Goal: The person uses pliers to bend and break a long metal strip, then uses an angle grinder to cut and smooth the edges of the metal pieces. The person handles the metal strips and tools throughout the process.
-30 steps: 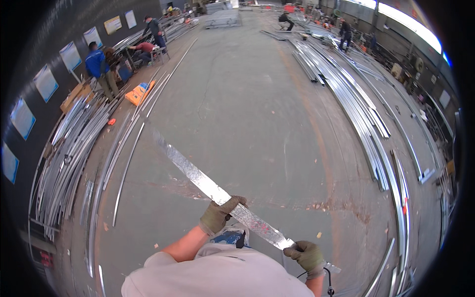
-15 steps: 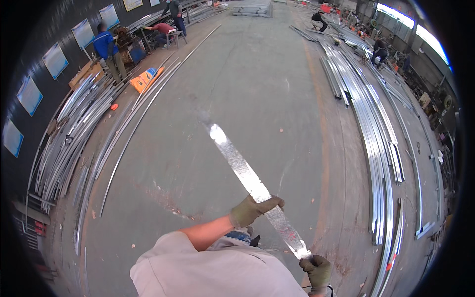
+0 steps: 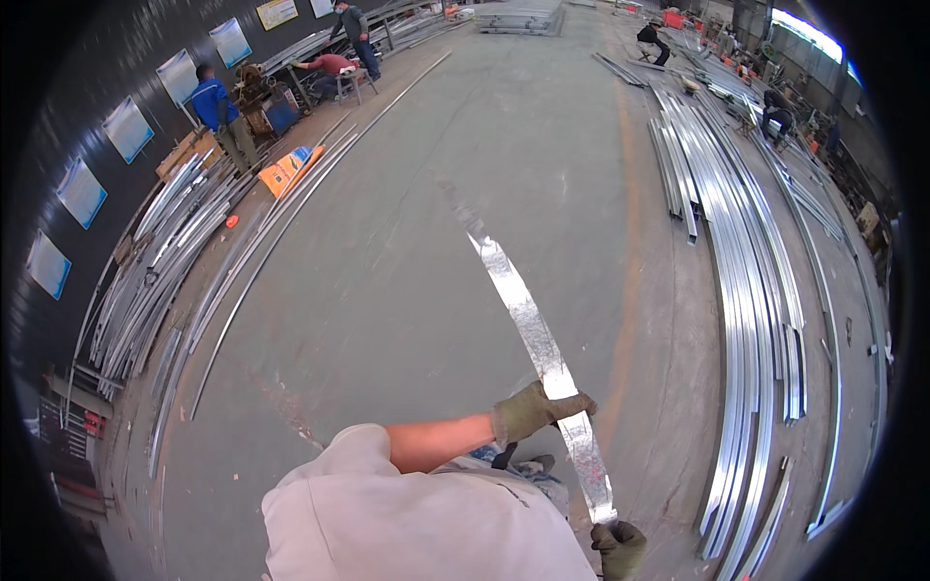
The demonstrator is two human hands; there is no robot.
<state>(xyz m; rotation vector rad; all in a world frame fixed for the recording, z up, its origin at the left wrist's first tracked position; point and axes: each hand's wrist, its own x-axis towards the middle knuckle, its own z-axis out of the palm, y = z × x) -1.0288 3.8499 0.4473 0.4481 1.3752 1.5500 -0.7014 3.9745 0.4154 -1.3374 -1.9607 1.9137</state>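
Note:
A long, shiny galvanized metal strip (image 3: 523,320) stretches out in front of my body, its far part angled up and to the left over the floor. Around its lower middle closes my left hand (image 3: 533,411), in an olive work glove, fingers reaching across to the right edge. My right hand (image 3: 618,548), gloved alike, grips the near end of the strip at the lower right. Part of that hand's grip is hidden under the strip's end. The far tip of the strip looks blurred and dull grey.
Long metal profiles (image 3: 751,290) lie in rows on the right. A pile of metal bars (image 3: 160,281) and an orange bag (image 3: 289,170) are at left. A person in blue (image 3: 215,108) stands by a machine; other people work farther off. A stack of metal (image 3: 518,21) sits far ahead.
The strip has swung clockwise and its far end has moved right. Both hands keep hold of it; my left hand has shifted right. The view has turned slightly left.

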